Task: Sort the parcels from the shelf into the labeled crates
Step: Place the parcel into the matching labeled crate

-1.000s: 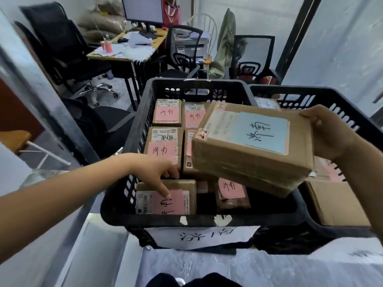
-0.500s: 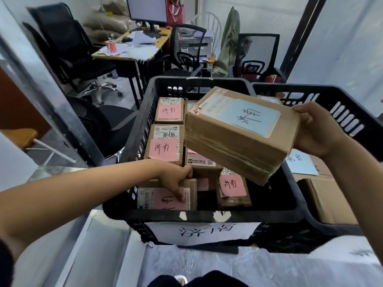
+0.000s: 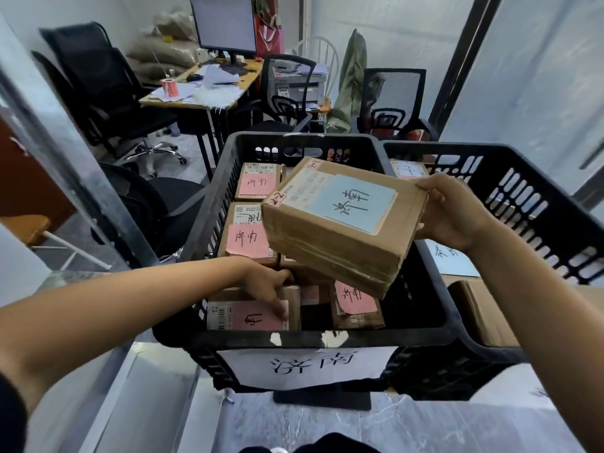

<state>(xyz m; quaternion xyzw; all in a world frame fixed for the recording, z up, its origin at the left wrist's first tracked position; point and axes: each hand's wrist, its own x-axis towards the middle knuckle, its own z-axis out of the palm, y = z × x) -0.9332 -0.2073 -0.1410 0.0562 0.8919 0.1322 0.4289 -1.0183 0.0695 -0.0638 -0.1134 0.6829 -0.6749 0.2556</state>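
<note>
I am looking down into the big black crate (image 3: 228, 338) straight ahead, whose near wall carries a white paper sign (image 3: 310, 364) with two handwritten characters. A second black crate (image 3: 490, 152) stands touching it on the right, with brown boxes and a pale blue sheet (image 3: 454, 259) inside. Beyond them are a cluttered desk (image 3: 202, 99), a monitor (image 3: 224, 26) and several office chairs. Over the right half of the first crate hangs the brown cardboard parcel (image 3: 336, 253), tilted with its near corner lowest and clear of the parcels beneath it. Its blue label (image 3: 353, 204) bears the same two characters as the sign. My right hand (image 3: 454, 214) grips this parcel by its far right end, fingers wrapped round the edge. Inside the crate lie smaller parcels with pink labels: one at the rear left (image 3: 258, 181), one in the middle left (image 3: 248, 233), one at the front right (image 3: 356, 305), and the front-left parcel (image 3: 228, 317). My left hand (image 3: 264, 286) rests on that last one, fingers laid fairly straight across its pink label and thumb spread aside, grasping nothing.
</note>
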